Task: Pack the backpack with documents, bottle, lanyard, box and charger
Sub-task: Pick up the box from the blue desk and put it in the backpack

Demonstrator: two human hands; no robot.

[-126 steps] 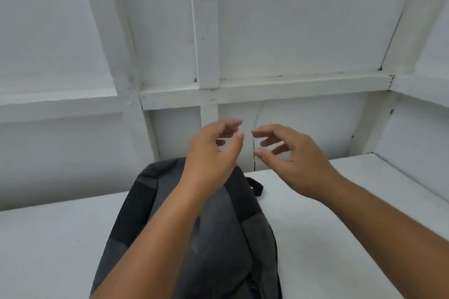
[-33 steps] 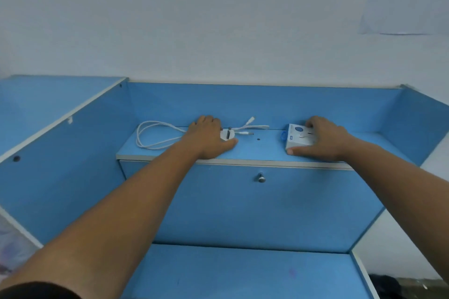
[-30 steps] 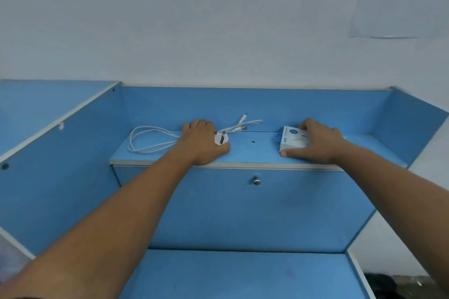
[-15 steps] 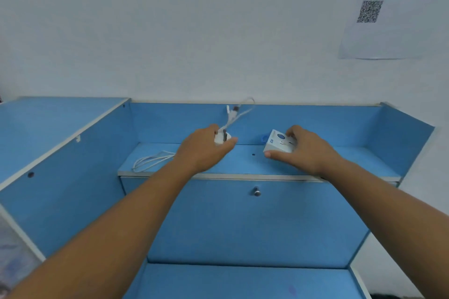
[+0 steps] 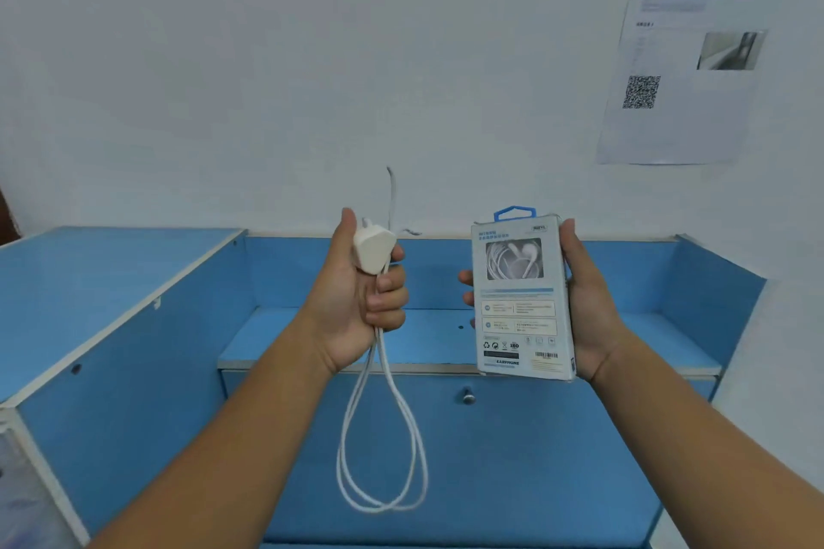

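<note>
My left hand (image 5: 356, 303) is closed around a white charger (image 5: 373, 253); the plug head sticks out above my fingers and its white cable (image 5: 383, 450) hangs below in long loops. My right hand (image 5: 588, 303) holds a small white earphone box (image 5: 521, 303) upright, its printed back facing me, with a blue hang tab on top. Both are raised in front of the blue shelf (image 5: 428, 339). The backpack, documents, bottle and lanyard are out of view.
A blue cabinet with a knobbed drawer front (image 5: 467, 397) stands under the shelf. A taller blue unit (image 5: 111, 272) stands at the left. A paper sheet with a QR code (image 5: 642, 91) hangs on the white wall at the upper right.
Both hands have lifted off the shelf and come toward me. The charger now hangs from my left hand with its cable off the shelf, and the box is turned upright in my right.
</note>
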